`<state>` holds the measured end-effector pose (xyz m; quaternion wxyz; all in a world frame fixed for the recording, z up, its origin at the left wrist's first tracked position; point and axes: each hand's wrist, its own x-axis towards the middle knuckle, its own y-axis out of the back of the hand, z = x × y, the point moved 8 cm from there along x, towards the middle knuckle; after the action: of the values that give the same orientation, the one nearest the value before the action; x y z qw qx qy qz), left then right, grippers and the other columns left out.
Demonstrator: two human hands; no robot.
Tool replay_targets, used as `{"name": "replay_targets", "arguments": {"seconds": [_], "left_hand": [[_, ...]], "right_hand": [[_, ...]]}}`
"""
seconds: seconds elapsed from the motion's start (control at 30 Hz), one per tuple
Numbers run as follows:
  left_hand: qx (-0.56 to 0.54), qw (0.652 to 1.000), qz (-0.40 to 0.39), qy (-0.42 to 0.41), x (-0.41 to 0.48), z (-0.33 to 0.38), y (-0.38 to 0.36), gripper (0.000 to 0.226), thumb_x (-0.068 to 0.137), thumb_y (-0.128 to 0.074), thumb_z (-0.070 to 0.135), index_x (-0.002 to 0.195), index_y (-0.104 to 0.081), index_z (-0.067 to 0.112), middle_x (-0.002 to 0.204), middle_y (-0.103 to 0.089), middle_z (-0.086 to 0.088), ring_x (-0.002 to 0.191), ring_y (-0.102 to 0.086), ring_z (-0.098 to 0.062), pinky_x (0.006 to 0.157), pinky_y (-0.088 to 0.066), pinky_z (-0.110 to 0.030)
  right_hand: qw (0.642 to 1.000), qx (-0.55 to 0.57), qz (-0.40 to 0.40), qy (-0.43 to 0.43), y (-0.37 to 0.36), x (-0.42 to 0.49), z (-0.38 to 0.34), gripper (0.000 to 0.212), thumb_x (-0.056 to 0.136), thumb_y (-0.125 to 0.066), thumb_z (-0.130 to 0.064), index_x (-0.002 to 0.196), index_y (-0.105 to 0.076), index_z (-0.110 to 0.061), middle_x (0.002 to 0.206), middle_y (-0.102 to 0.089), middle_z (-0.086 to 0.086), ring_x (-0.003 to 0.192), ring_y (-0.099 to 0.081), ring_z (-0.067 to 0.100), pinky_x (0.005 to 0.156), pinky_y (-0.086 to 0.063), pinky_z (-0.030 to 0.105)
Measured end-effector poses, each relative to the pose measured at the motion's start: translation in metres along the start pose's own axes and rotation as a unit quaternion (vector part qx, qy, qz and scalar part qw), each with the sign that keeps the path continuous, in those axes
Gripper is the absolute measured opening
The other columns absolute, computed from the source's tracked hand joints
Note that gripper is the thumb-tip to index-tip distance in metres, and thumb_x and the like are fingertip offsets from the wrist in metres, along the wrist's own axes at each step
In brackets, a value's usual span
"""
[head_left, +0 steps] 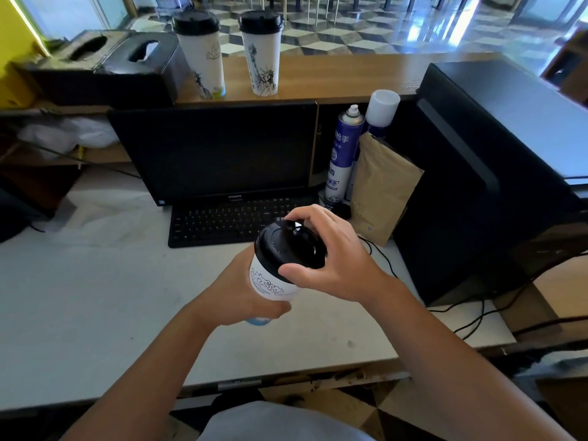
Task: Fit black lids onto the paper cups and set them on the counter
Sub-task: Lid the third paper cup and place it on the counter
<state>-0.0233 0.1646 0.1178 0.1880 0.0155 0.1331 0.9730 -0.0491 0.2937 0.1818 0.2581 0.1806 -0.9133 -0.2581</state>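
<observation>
I hold a white paper cup (269, 283) with a blue drawing above the white desk, tilted toward me. My left hand (241, 294) grips its body from the left and below. A black lid (288, 248) sits on the cup's mouth, and my right hand (331, 259) holds the lid's rim with thumb and curled fingers from the right. Two tall white cups with black lids stand upright on the wooden counter (350, 74): one on the left (200, 55) and one to its right (261, 55).
A dark monitor (213, 154) and black keyboard (222, 222) lie just behind the held cup. Spray cans (343, 154) and a brown paper bag (381, 189) stand to the right, beside a black computer case (483, 173). Black tissue boxes (127, 65) occupy the counter's left end.
</observation>
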Motion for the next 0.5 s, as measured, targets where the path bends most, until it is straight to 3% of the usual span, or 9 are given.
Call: {"name": "replay_targets", "arguments": {"seconds": [0.07,0.13,0.2,0.3,0.5], "left_hand": [[0.011,0.998,-0.063,0.028,-0.001,-0.002,-0.002,0.068,0.066,-0.085,-0.001,0.12,-0.058,0.029,0.105,-0.072,-0.001,0.1,-0.071,-0.023,0.078,-0.06,-0.034],[0.018,0.992,-0.113,0.053,-0.002,-0.004,-0.002,0.063,0.067,-0.085,0.001,0.117,-0.06,0.029,0.104,-0.073,-0.001,0.1,-0.071,-0.024,0.078,-0.059,-0.033],[0.02,0.989,-0.132,0.065,-0.001,-0.005,0.0,0.06,0.067,-0.085,0.002,0.114,-0.061,0.03,0.104,-0.074,-0.003,0.1,-0.072,-0.026,0.079,-0.059,-0.035],[0.018,0.991,-0.121,0.058,0.003,-0.004,0.002,0.06,0.066,-0.087,0.004,0.111,-0.063,0.035,0.104,-0.074,-0.003,0.1,-0.072,-0.024,0.077,-0.06,-0.032],[0.029,0.999,-0.043,0.015,0.009,0.0,0.003,0.065,0.063,-0.09,0.01,0.111,-0.059,0.043,0.102,-0.073,0.008,0.096,-0.072,-0.016,0.071,-0.057,-0.02]], "right_hand": [[0.999,-0.029,-0.043,0.015,-0.004,0.002,-0.003,0.054,0.078,-0.065,-0.054,0.122,-0.054,-0.024,0.103,-0.056,-0.021,0.096,-0.059,0.006,0.076,-0.047,0.017],[0.995,-0.058,-0.08,0.027,-0.008,0.003,-0.007,0.053,0.083,-0.059,-0.055,0.124,-0.054,-0.023,0.105,-0.06,-0.009,0.093,-0.061,0.014,0.074,-0.053,0.034],[0.991,-0.091,-0.089,0.033,-0.008,0.003,-0.011,0.053,0.086,-0.053,-0.058,0.126,-0.054,-0.023,0.102,-0.058,-0.004,0.085,-0.061,0.019,0.069,-0.053,0.039],[0.987,-0.131,-0.091,0.031,-0.006,0.005,-0.013,0.052,0.089,-0.045,-0.057,0.128,-0.053,-0.024,0.097,-0.054,-0.005,0.076,-0.059,0.022,0.064,-0.051,0.039],[0.986,-0.145,-0.077,-0.012,-0.004,0.008,-0.01,0.051,0.087,-0.04,-0.054,0.127,-0.052,-0.027,0.094,-0.057,0.0,0.079,-0.06,0.024,0.066,-0.052,0.041]]}}
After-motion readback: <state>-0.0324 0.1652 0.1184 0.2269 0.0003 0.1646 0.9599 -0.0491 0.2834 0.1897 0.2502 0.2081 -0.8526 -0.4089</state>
